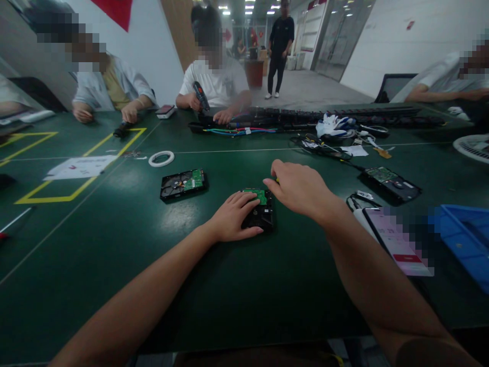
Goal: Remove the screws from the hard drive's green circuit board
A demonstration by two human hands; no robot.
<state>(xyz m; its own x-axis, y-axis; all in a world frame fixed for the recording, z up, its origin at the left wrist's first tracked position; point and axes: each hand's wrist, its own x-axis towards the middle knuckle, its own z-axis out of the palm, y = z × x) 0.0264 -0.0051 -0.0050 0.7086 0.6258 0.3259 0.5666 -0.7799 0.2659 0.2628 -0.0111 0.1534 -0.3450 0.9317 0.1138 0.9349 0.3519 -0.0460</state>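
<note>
A black hard drive [256, 220] with a green circuit board lies on the table in front of me. My left hand [239, 216] holds it down, fingers spread across the top and thumb along the near edge. At the drive's far right corner my right hand [300, 188] is closed, thumb and forefinger pinched. A sliver of something yellow [278, 180] shows in that grip; the rest is hidden by the fingers. To the left, a second hard drive [183, 184] rests board side up, apart from both hands. Another hard drive [391, 183] lies to the right.
A phone [397, 244] with a lit screen and a blue crate [464, 239] are at the right. White gloves [332, 126] and cables lie farther back. A white ring [161, 158] and a paper sheet [80, 167] are at left. Several people sit across; one holds a power drill [200, 95].
</note>
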